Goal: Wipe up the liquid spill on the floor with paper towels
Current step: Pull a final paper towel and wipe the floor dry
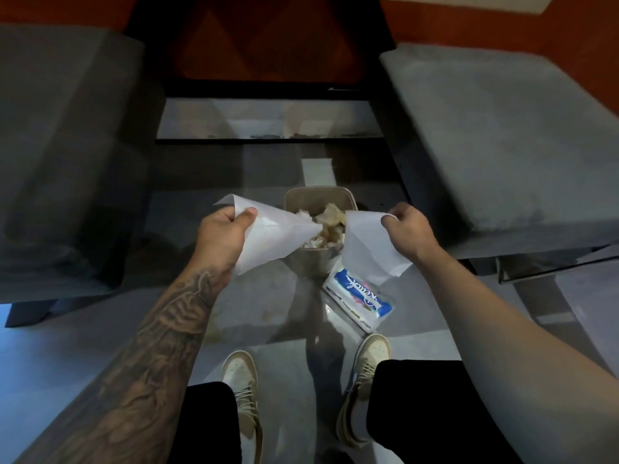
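Above the beige plastic waste bin (318, 190) we hold the hands apart: left hand (217, 236) pinches a thin white paper towel sheet (278, 236), right hand (408, 229) pinches a second white sheet (368, 246). The yellowish liquid smear (231, 324) lies on the glossy grey floor (100, 346) by our left shoe. Risk: thin sheets soak through or tear, smearing the liquid wider.

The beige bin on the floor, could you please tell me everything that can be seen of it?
The beige bin stands upright on the grey floor. It looks like plastic, with a rounded rectangular rim. Crumpled stained paper fills it to the top. The left sheet and the right sheet, held over it, hide parts of its rim and front wall. A tissue pack lies at its foot; whether they touch cannot be told.
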Motion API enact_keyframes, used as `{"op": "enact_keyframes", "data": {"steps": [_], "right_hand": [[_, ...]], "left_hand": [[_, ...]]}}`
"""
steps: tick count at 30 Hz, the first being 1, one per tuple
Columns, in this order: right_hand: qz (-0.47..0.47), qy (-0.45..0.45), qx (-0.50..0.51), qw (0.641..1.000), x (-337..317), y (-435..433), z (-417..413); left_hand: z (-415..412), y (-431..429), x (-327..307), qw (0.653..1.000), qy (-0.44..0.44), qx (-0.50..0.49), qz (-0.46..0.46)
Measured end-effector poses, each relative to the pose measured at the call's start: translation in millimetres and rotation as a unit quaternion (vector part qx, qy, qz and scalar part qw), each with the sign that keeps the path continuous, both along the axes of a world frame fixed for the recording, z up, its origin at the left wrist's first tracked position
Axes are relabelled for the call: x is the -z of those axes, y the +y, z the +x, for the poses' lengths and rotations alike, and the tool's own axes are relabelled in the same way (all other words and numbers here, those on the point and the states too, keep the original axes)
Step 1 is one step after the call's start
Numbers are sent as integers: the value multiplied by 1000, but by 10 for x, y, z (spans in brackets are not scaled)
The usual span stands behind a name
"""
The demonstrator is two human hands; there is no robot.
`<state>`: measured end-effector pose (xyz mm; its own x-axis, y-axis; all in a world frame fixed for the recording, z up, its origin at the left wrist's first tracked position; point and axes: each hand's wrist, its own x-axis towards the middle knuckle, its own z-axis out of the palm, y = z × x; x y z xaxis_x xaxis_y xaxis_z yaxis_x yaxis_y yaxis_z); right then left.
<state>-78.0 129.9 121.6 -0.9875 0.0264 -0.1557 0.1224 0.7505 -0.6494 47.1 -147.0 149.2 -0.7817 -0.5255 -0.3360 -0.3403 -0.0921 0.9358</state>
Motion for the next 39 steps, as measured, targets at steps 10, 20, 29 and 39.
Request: {"op": "enact_keyframes", "data": {"steps": [10,20,29,39], "right_hand": [[-308,12,-67,949,-1328,-630,695],[-481,-123,-75,865,-1665,-817,1153],[-292,-57,-103,949,-1215,-877,1331],[-269,-28,-201,941,-907,-1677,1437]], "left_hand": [[398,-37,-116,987,-22,-49,150],[1058,81,-693,911,95,-27,400],[1451,-22,-794,922,110,-30,369],[1443,-479,-720,945,92,-14,315]]}}
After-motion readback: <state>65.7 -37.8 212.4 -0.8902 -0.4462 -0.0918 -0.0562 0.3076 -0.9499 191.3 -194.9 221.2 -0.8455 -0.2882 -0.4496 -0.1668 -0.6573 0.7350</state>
